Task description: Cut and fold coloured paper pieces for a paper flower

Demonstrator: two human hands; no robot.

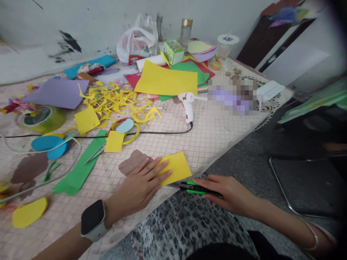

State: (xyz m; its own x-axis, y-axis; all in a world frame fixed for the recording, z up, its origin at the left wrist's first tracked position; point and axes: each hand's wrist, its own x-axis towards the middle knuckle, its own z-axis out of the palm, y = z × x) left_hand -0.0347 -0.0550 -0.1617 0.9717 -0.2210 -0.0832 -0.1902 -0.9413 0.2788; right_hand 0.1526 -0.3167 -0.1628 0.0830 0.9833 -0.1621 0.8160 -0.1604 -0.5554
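My left hand (148,179) lies flat, fingers stretched, across the left part of a yellow sheet (177,167) near the table's front edge. In my right hand (226,189) is a black and green utility knife (199,188), gripped by its handle. Its blade (175,184) points left, at the sheet's lower edge; whether it touches the sheet I cannot tell. A brown patch (132,161) shows on the tablecloth beside my left fingers. Further left are scissors (94,154), a green strip (78,168) and a small yellow square (114,141).
A white glue gun (187,106) stands mid-table, its black cord (159,133) running left. Yellow offcuts (114,99) lie in a heap behind. Coloured sheets (166,77), a plastic bag (138,43) and a jar (186,32) are at the back. A chair (303,187) is at right.
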